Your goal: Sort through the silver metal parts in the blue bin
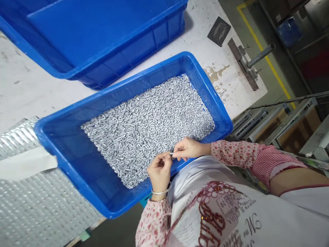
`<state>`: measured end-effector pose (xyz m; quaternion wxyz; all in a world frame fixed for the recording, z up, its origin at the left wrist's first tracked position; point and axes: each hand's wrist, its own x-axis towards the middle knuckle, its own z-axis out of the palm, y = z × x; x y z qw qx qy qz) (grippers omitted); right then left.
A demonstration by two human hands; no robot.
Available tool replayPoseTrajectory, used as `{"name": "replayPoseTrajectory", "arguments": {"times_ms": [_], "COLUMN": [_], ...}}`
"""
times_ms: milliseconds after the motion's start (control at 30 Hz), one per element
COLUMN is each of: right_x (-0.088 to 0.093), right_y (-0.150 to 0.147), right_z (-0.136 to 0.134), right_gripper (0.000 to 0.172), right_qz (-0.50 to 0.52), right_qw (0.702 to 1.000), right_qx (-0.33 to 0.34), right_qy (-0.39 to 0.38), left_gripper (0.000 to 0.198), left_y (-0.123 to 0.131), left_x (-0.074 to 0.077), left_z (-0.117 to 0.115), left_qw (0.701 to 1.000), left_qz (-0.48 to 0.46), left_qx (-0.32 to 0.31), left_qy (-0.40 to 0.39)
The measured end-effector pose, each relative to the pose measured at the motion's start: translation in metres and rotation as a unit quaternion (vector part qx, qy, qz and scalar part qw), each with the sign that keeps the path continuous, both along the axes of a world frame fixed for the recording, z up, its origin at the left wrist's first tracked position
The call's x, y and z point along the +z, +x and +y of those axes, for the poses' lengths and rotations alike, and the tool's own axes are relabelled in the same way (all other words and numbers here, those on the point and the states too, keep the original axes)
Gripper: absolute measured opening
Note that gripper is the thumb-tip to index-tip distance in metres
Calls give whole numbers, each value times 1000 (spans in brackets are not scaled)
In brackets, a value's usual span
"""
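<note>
A blue plastic tray (64, 144) in front of me holds a thick layer of small silver metal pieces (146, 127). My left hand (159, 171) and my right hand (187, 149) meet over the tray's near rim. Both pinch the same small silver piece (171, 154) between fingertips, fingers closed. A metal bangle sits on my left wrist. Floral sleeves cover both forearms.
A larger empty blue crate (102, 51) stands on the white worn table (25, 89) beyond the tray. Silver textured sheeting (33, 206) lies at the left. A metal clamp with a handle (246, 63) is fixed near the table's right edge. Shelving and boxes stand at the right.
</note>
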<state>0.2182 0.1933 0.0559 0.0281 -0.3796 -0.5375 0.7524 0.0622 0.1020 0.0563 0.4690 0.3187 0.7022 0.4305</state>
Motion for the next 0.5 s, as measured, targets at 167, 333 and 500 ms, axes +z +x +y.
{"name": "replayPoseTrajectory", "arguments": {"times_ms": [167,333,500], "right_x": [-2,0,2], "right_y": [0,0,-1], "right_z": [-2,-4,-6], "right_gripper": [24,23,26], "right_qz": [7,-11,-10], "right_qw": [1000,999,999], "right_qx": [-12,-10,-5], "right_qy": [-10,30,-44], "left_gripper": [27,28,24], "left_y": [1,0,-6], "left_x": [4,3,-3], "left_z": [0,-4,-8], "left_qw": [1000,1000,997], "left_qz": [-23,-8,59], "left_qx": [1,-7,-47], "left_qy": [-9,-16,2]}}
